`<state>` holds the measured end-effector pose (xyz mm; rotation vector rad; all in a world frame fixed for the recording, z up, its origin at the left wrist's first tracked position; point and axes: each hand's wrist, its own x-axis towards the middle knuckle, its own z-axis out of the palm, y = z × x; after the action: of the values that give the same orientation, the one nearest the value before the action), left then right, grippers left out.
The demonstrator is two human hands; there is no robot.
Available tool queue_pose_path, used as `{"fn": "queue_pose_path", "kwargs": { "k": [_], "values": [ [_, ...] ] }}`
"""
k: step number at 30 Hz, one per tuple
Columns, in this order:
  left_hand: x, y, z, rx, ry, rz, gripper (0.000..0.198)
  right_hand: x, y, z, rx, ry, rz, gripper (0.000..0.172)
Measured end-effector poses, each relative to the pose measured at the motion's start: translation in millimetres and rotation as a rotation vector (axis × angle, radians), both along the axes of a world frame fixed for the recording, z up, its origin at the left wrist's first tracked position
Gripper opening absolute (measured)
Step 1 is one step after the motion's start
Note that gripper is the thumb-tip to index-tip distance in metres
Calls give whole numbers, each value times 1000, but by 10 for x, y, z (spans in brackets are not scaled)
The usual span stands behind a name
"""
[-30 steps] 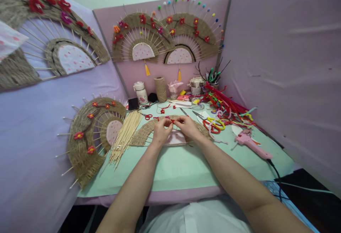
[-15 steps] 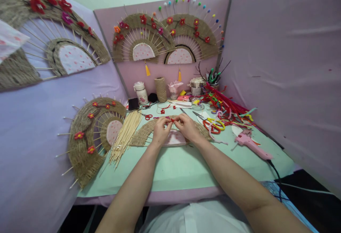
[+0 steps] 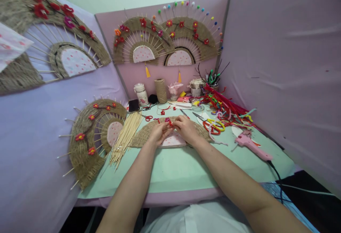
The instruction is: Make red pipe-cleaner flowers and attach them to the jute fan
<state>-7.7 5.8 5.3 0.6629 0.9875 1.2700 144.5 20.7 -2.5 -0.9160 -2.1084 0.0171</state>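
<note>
Above a twine-woven fan (image 3: pixel 144 133) lying on the table, both my hands meet at a small red pipe-cleaner piece (image 3: pixel 171 123). My left hand (image 3: pixel 160 133) has its palm turned partly up, with the fingertips at the piece's left side. My right hand (image 3: pixel 185 129) pinches it from the right, knuckles upward. Fingers hide much of the piece, so its exact shape cannot be made out. Just beyond the left fingertips, a magenta-red flower (image 3: pixel 167 119) rests on the fan. The fan's pale spotted half-circle (image 3: pixel 173 139) shows below the hands.
Bamboo sticks (image 3: pixel 126 137) and another decorated fan (image 3: pixel 87 140) lie left. Red-handled small scissors (image 3: pixel 148 118) are behind. Larger scissors (image 3: pixel 214 125), a pipe-cleaner heap (image 3: pixel 226 106) and a pink glue gun (image 3: pixel 253 147) with its cord lie right. A twine spool (image 3: pixel 160 91) stands at the back.
My left hand has turned its palm up and its fingers have loosened from the earlier tight pinch. The magenta-red flower beyond it shows more clearly. My right hand stays nearly in place.
</note>
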Motion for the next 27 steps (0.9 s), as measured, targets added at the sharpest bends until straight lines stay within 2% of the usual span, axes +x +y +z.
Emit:
{"fn": "queue_pose_path", "kwargs": {
  "k": [3, 6, 10, 12, 18, 27],
  "values": [
    [-32, 27, -37, -29, -79, 10, 3, -1, 13, -13, -54, 83, 46, 15],
    [-52, 50, -65, -6, -141, 7, 4, -9, 33, -13, -143, 257, 46, 16],
    [-47, 37, -47, 42, -186, -8, 8, -22, 62, -13, -308, 475, 15, 16],
    [-41, 22, -30, 60, -177, -15, 10, -28, 57, -5, -332, 512, 33, 16],
    [-51, 13, -27, 105, -140, -77, 13, -51, -36, 43, -197, 421, 138, 16],
    [-66, -4, -37, 95, -177, -79, 16, -67, -53, 3, -81, 316, 191, 22]
  ]
}}
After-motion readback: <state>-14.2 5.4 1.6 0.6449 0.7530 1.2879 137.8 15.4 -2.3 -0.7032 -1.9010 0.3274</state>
